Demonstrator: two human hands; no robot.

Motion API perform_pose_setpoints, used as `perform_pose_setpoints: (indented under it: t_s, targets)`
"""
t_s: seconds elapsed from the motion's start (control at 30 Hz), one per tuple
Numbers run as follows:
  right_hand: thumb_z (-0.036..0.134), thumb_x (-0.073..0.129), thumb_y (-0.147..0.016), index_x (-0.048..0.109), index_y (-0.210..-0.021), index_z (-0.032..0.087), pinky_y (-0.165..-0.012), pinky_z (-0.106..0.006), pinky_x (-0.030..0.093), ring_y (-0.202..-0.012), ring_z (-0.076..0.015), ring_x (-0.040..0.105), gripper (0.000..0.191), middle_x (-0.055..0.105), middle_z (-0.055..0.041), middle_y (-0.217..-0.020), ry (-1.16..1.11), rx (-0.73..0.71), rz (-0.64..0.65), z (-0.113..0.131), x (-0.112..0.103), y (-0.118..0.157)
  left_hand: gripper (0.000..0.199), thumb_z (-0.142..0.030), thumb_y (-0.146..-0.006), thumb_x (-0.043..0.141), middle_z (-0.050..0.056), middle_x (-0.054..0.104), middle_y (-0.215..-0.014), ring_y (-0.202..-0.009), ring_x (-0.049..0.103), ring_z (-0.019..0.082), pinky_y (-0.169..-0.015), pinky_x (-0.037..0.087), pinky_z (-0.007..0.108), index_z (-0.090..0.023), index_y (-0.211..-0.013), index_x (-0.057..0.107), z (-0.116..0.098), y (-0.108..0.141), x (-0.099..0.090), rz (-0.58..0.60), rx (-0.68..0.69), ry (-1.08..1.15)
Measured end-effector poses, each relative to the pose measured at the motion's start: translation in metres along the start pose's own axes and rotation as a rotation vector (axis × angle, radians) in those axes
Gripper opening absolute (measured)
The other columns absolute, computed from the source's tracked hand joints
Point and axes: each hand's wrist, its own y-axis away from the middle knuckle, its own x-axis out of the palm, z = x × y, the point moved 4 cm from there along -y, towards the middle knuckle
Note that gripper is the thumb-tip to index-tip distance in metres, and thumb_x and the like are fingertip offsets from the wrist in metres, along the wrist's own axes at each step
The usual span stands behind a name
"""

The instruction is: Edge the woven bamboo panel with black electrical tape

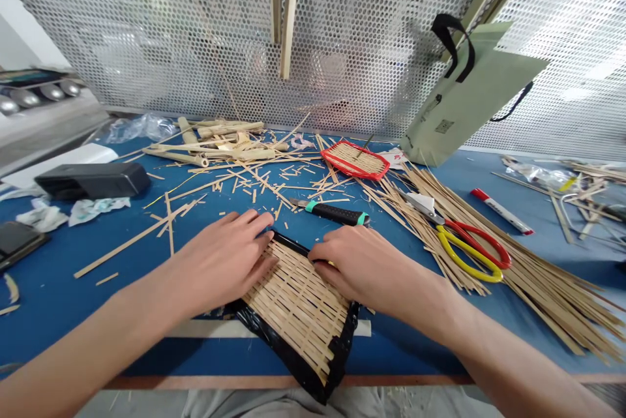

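A woven bamboo mat (296, 310) with a black taped border lies at the near edge of the blue table (63, 333), overhanging it slightly. My left hand (220, 261) lies over the mat's upper left side, its fingertips at the black border. My right hand (362, 263) grips the upper right side. Just beyond the hands lies a craft knife with a black handle and green bands (337, 212). Red and yellow scissors (469, 248) rest on a spread of loose bamboo strips (542, 281) to the right. The mat's corner under my hands is hidden.
Bamboo offcuts and splints (220, 177) are scattered across the table. Beyond them are a small red-framed woven piece (349, 160), a marker (501, 210), a black case (92, 180), and a pale green bag (469, 92) against a perforated metal panel (195, 33).
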Motion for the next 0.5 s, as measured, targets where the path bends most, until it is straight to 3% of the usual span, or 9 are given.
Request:
perform_pose_setpoints:
  t_s: [0.1,0.2,0.3,0.4,0.5]
  targets:
    - [0.019,0.055,-0.103,0.073,-0.084,0.019,-0.062,-0.034,0.023,-0.078,-0.0199,0.067,0.026,0.075,-0.0064,-0.083,0.012,-0.015,-0.014,0.000,0.000,0.000,0.040,-0.030,-0.107,0.043,0.019,0.073,-0.120,-0.109,0.067,0.035,-0.087,0.056,0.050,-0.009,-0.113,0.077,-0.020,0.006,0.004,-0.050,-0.068,-0.140]
    - [0.020,0.054,-0.103,0.073,-0.084,0.019,-0.062,-0.034,0.023,-0.077,-0.0197,0.067,0.027,0.075,-0.0068,-0.083,0.006,-0.025,-0.038,0.000,0.001,0.000,0.044,-0.006,-0.100,0.037,0.021,0.068,-0.140,-0.128,0.063,0.034,-0.101,0.054,0.048,-0.007,-0.126,0.072,-0.034,0.009,0.012,-0.142,0.031,-0.199]
    - [0.021,0.053,-0.103,0.073,-0.085,0.019,-0.062,-0.033,0.024,-0.077,-0.0197,0.067,0.027,0.075,-0.0069,-0.083,0.013,-0.010,-0.016,0.000,0.002,0.001,0.051,0.001,-0.097,0.033,0.021,0.068,-0.141,-0.127,0.067,0.029,-0.102,0.055,0.044,-0.003,-0.134,0.067,-0.038,0.010,0.019,-0.187,0.115,-0.139]
    - [0.020,0.054,-0.103,0.073,-0.087,0.019,-0.062,-0.034,0.025,-0.078,-0.0205,0.067,0.025,0.075,-0.0072,-0.085,0.032,-0.020,-0.023,0.000,0.001,0.003,0.044,-0.016,-0.105,0.038,0.021,0.070,-0.139,-0.124,0.069,0.033,-0.100,0.057,0.048,-0.004,-0.138,0.066,-0.039,0.009,0.021,-0.169,0.083,-0.040]
    - [0.019,0.056,-0.100,0.074,-0.091,0.020,-0.065,-0.034,0.030,-0.083,-0.0222,0.070,0.020,0.077,-0.0059,-0.087,-0.001,-0.029,-0.031,-0.002,-0.001,0.009,0.056,-0.043,-0.108,0.042,0.024,0.067,-0.142,-0.127,0.067,0.039,-0.102,0.056,0.055,-0.004,-0.141,0.064,-0.044,0.010,0.019,-0.174,0.027,0.025]
